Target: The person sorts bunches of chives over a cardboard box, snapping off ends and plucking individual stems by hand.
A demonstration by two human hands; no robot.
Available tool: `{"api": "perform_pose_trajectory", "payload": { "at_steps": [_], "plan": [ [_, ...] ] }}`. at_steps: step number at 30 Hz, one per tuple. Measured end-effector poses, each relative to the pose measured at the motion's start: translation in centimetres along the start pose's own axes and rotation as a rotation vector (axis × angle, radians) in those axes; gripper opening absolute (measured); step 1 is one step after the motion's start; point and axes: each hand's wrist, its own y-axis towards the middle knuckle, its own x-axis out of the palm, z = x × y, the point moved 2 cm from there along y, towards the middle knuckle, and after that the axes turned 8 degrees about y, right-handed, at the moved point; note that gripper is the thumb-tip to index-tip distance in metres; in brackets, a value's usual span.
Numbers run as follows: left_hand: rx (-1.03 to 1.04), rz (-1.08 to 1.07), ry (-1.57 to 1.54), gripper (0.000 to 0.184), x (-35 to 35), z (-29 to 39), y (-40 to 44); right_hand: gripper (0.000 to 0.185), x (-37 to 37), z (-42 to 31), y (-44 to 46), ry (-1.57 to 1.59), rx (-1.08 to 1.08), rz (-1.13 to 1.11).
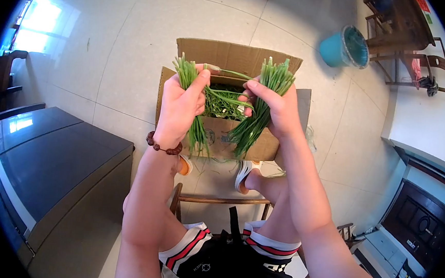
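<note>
My left hand (175,107), with a brown bead bracelet (163,145) at the wrist, is closed around a thin bunch of garlic chives (198,136). My right hand (284,109) grips a thicker bunch of garlic chives (249,131). Pale cut ends point up and away from me; the dark green leaves hang toward my knees. A few single stalks (230,96) stretch across the gap between both hands. Below them stands an open cardboard box (238,55) with loose greens (222,105) inside. My hands are over the box, and its middle is partly hidden.
A wooden stool or chair rail (218,200) lies between my legs and the box. To the left is a dark, glossy cabinet (47,142). A blue bin (337,48) with a plastic liner stands at the upper right beside wooden furniture (403,33). Tiled floor (136,40) surrounds the box.
</note>
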Motion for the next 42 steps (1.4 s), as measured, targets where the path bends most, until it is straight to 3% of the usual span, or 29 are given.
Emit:
{"api": "perform_pose_trajectory", "payload": {
  "at_steps": [10,12,14,20,22,24,26,27,34,40,42],
  "plan": [
    [0.133,0.245,-0.068,0.03,-4.3,0.7,0.8,0.021,-0.8,0.0,0.4,-0.039,0.016,-0.041],
    [0.277,0.217,-0.195,0.035,-4.7,0.6,1.1,0.021,-0.6,0.0,0.4,-0.061,0.008,-0.062],
    [0.282,0.23,-0.219,0.037,-4.5,0.9,1.0,0.023,-0.3,-0.1,0.3,-0.098,0.066,-0.079],
    [0.136,-0.011,-0.452,0.032,-5.0,1.9,0.2,0.028,0.5,-0.2,0.0,-0.164,0.047,-0.079],
    [0.042,0.086,-0.302,0.022,-4.6,1.9,0.1,0.028,0.6,-0.2,-0.1,-0.152,0.057,-0.089],
    [0.064,0.023,-0.245,0.014,-3.8,0.8,0.2,0.027,0.8,0.0,-0.2,-0.14,0.067,-0.102],
    [0.033,-0.006,0.11,0.016,-0.8,0.6,-0.4,0.027,1.2,0.4,-0.3,-0.145,0.091,-0.132],
    [0.032,-0.03,0.122,0.018,-0.1,0.5,-0.4,0.02,1.3,0.5,-0.3,-0.117,0.105,-0.148],
    [0.015,-0.122,0.067,0.021,2.4,1.4,-0.5,0.026,2.3,0.6,-0.6,-0.105,0.109,-0.21],
    [0.162,-0.021,0.236,0.021,1.8,0.3,0.0,0.019,1.5,0.6,-0.5,-0.152,0.105,-0.166],
    [0.337,0.151,0.562,0.021,1.4,0.6,-0.1,0.016,1.4,0.5,-0.5,-0.125,0.089,-0.147]
  ]
}}
